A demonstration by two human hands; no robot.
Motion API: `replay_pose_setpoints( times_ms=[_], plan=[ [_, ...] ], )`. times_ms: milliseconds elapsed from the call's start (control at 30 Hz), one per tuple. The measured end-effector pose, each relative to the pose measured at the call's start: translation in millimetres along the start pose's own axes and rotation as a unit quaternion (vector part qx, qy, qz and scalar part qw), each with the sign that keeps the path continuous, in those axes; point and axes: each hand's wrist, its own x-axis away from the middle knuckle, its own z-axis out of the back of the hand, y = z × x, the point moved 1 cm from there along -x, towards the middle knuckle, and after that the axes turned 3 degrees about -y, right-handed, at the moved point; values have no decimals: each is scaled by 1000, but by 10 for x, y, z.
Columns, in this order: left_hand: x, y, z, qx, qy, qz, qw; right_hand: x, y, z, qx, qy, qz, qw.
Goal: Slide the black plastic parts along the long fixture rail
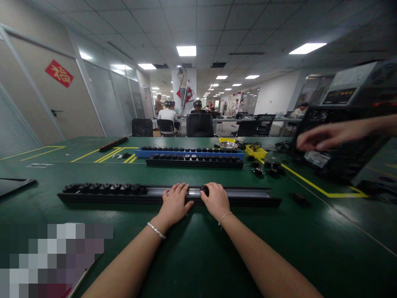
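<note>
A long black channel-shaped rail [254, 201] lies across the green table in front of me. Several small black modules [105, 188] sit in a row in its left part, while a pale strip shows along the right part. My left hand [175, 203] rests on the rail near its middle, fingers stretched out over the top. Just to the right, my right hand [216, 199] has its fingers closed on a small black round-topped part [204, 190], held at the rail. Its underside is hidden, so I cannot tell whether it touches the strip.
Behind lie a blue rail [189, 154] and another black rail [195, 163], both lined with modules. Loose black parts [274, 169] lie near a yellow bin [256, 152] and a metal bowl [228, 145]. Another person's hand [325, 136] reaches in by a black computer case [335, 153].
</note>
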Motion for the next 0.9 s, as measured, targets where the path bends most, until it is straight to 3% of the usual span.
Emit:
replay_pose_setpoints(
  times_ms=[233, 900],
  plan=[
    [5, 21, 34, -18, -18, 0, 1000, 11, 9, 31, -5, 6, -6, 1000],
    [13, 14, 3, -18, 8, -5, 1000, 28, 72, 58, 6, 15, -21, 1000]
  ],
)
